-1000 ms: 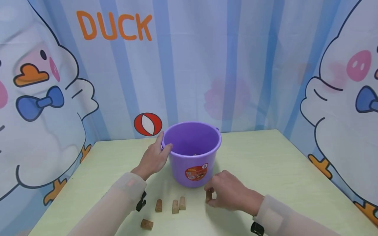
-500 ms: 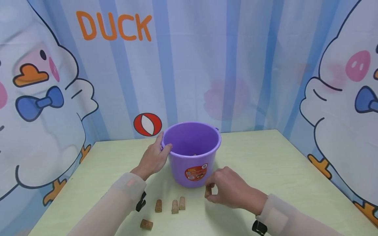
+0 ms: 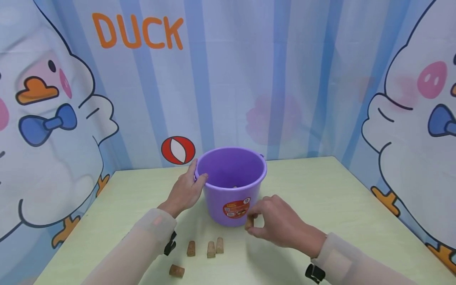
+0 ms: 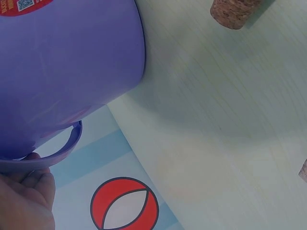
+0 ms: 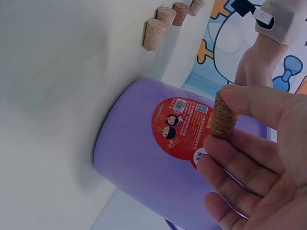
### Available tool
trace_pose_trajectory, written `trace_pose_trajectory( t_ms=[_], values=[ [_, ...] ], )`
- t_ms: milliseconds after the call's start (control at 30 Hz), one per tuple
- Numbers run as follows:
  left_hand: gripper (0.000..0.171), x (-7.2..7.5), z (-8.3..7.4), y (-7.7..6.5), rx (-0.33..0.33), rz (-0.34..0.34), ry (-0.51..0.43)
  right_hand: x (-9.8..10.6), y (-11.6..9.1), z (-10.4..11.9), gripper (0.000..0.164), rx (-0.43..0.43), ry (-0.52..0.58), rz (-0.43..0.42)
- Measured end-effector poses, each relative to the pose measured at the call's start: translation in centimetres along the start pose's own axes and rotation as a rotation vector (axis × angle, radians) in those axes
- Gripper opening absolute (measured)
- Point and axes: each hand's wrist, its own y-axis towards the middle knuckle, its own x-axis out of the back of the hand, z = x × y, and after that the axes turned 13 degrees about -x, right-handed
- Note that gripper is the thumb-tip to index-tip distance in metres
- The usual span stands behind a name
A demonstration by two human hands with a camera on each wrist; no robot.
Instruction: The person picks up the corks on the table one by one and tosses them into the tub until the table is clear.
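Note:
A purple bucket (image 3: 231, 206) with a red label stands on the table. My left hand (image 3: 183, 192) grips its left rim, thumb over the edge; in the left wrist view, fingers (image 4: 43, 184) curl at the bucket's rim and side loop (image 4: 72, 143). My right hand (image 3: 281, 221) pinches a cork (image 5: 224, 115) between thumb and fingers, in front of the bucket's lower right side and above the tabletop. Three corks stand near each other left of it: one cork (image 3: 191, 248), a second cork (image 3: 211, 249) and a third cork (image 3: 219, 245). A fourth cork (image 3: 177, 271) lies on its side nearer me.
The pale green table (image 3: 320, 198) ends at a curtain (image 3: 228, 79) printed with ducks and a red ball (image 3: 178, 150). A small light bit shows inside the bucket, mostly hidden by its front rim.
My right hand has lifted the cork off the tabletop and risen slightly beside the bucket. My left hand, the bucket and the other corks have stayed in place.

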Motion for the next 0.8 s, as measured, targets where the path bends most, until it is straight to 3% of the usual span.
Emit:
trace_pose_trajectory(
  t_ms=[300,533,800],
  values=[
    [0.076,0.0,0.0,-0.1,0.006,0.003,0.0,0.7,0.4,0.4,0.026,0.003,0.026,-0.075],
    [0.076,-0.1,0.1,0.0,0.012,0.003,0.008,0.9,0.5,0.6,0.017,-0.014,0.03,-0.114],
    [0.076,0.0,0.1,0.0,0.008,0.003,0.003,1.4,0.6,0.7,0.019,-0.006,0.057,-0.177]
  ],
)
